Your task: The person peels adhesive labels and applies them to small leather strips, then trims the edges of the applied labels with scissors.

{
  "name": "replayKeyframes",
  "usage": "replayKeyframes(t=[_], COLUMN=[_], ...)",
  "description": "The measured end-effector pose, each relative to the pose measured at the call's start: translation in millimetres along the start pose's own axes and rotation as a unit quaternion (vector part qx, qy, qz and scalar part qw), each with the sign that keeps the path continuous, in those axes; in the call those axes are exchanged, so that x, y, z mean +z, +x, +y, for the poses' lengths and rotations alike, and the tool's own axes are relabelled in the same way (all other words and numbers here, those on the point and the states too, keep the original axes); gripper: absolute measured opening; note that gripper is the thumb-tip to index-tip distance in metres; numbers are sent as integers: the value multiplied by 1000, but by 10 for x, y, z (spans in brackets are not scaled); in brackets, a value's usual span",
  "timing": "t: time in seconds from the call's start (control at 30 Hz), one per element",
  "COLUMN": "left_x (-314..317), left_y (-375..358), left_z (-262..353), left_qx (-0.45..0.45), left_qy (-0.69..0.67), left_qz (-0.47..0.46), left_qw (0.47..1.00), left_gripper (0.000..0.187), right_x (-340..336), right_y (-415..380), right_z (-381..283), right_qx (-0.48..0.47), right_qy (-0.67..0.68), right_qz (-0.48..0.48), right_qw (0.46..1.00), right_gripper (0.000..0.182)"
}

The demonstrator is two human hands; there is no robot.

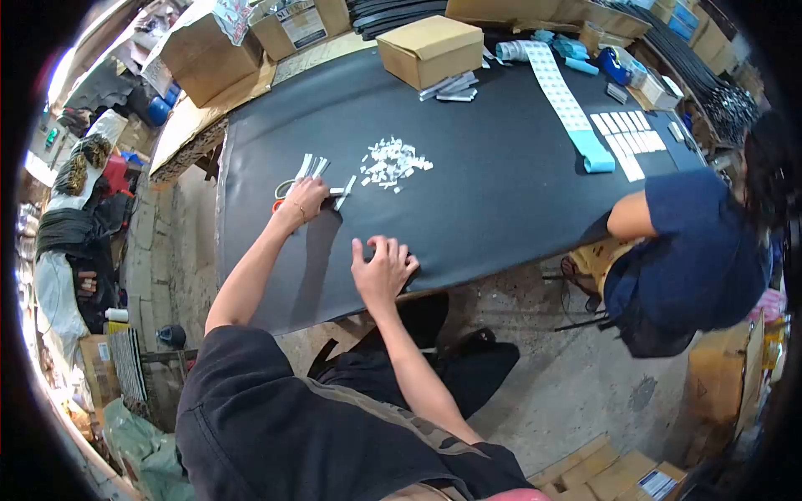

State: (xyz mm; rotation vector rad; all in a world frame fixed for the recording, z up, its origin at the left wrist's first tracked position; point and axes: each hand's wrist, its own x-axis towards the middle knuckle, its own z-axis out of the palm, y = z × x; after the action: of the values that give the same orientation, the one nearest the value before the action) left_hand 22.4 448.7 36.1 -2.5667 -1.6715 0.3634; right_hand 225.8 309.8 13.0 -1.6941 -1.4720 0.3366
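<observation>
My left hand (308, 200) is down on the black tabletop, fingers curled together at a white strip (337, 191) that sticks out by the fingertips. Just beyond it lie several more white strips (314, 164). Scissors (281, 194) with a partly orange handle are half hidden beside that hand. Another strip (346, 193) lies slantwise to its right. A loose heap of small white pieces (391, 163) is spread farther right. Near the table's front edge, my right hand (384, 269) rests with fingers apart and bent, holding nothing I can see.
A cardboard box (430, 50) stands at the back, grey-white strip bundles (451, 87) before it. A long printed roll (558, 92) ends in a blue curl; white cards (626, 138) lie in rows. A co-worker (685, 250) in dark blue sits at the right edge.
</observation>
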Motion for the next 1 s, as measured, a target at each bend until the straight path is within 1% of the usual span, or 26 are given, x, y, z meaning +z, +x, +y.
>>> replayKeyframes(t=[0.07, 0.1, 0.13, 0.17, 0.23, 0.27, 0.33, 0.37, 0.4, 0.43, 0.47, 0.5, 0.53, 0.57, 0.63, 0.67, 0.7, 0.73, 0.77, 0.8, 0.83, 0.87, 0.9, 0.93, 0.97, 1.0], left_x=[-60, -54, -143, -251, -438, -501, -536, -348, -260, -211, -178, -102, 15, 139, 125, 131, 58, -90, -157, -109, -160, -108, -26, 72, 168, 179], left_y=[-63, -99, -161, -242, -414, -516, -720, -703, -795, -895, -958, -995, -993, -978, -987, -974, -986, -1025, -1025, -874, -772, -653, -519, -402, -279, -226], left_z=[-18, -83, -79, -67, 8, 88, 296, 340, 438, 613, 720, 833, 880, 914, 953, 919, 845, 742, 619, 402, 223, 88, -50, -144, -228, -257], left_qx=[4, 27, 22, 22, 20, 21, 8, 33, 84, 32, 55, 28, 35, 20, -20, -36, -45, -96, -145, -182, -222, -255, -283, -308, -332, -332], left_qy=[32, 25, -7, -11, -73, -75, -99, -124, -145, -157, -192, -205, -194, -193, -135, -77, -81, -148, -209, -242, -274, -231, -230, -227, -223, -222], left_qz=[52, 106, 157, 158, 257, 258, 310, 277, 262, 187, 143, 108, 119, 106, 75, 79, 77, 138, 197, 206, 214, 260, 262, 236, 213, 212], left_qw=[998, 994, 987, 987, 964, 963, 945, 952, 950, 969, 969, 972, 973, 975, 988, 993, 993, 975, 947, 930, 911, 902, 893, 893, 891, 892], left_gripper=[21, 21, 20, 20, 20, 20, 16, 17, 17, 16, 15, 16, 21, 24, 27, 30, 30, 31, 33, 35, 33, 33, 33, 33, 32, 32], right_x=[30, 40, 81, 121, 100, 117, 118, 113, 106, 109, 111, 112, 111, 130, 96, 98, 69, 73, 120, 189, 266, 371, 485, 583, 653, 734], right_y=[-45, -52, -52, -79, -94, -87, -102, -112, -119, -104, -101, -99, -99, -101, -82, -21, 19, 65, 159, 249, 357, 450, 510, 565, 604, 617], right_z=[25, 35, 69, 96, 72, 75, 90, 88, 127, 163, 197, 234, 265, 317, 296, 279, 205, 140, 110, 50, -2, -62, -135, -218, -284, -313], right_qx=[-13, -22, -23, -23, -28, -30, -21, -31, -17, -7, -9, -10, -22, -28, -31, -39, 3, 49, 16, -22, -59, -74, -88, -89, -64, -60], right_qy=[-8, -12, -19, -24, -25, -27, -36, -32, -14, 6, 33, 59, 51, 40, 33, 32, 44, 56, 114, 125, 136, 123, 110, 81, 34, -5], right_qz=[13, 17, 21, 24, 18, 17, -2, 19, 4, -12, -12, -11, -16, -23, -45, -50, -69, -88, -75, -81, -84, -92, -100, -107, -149, -142], right_qw=[1000, 1000, 999, 999, 999, 999, 999, 999, 1000, 1000, 999, 998, 998, 999, 998, 997, 997, 993, 991, 989, 985, 985, 985, 987, 986, 988], right_gripper=[28, 28, 28, 29, 28, 28, 27, 29, 28, 27, 26, 25, 23, 22, 22, 22, 21, 21, 19, 19, 18, 19, 19, 20, 23, 25])
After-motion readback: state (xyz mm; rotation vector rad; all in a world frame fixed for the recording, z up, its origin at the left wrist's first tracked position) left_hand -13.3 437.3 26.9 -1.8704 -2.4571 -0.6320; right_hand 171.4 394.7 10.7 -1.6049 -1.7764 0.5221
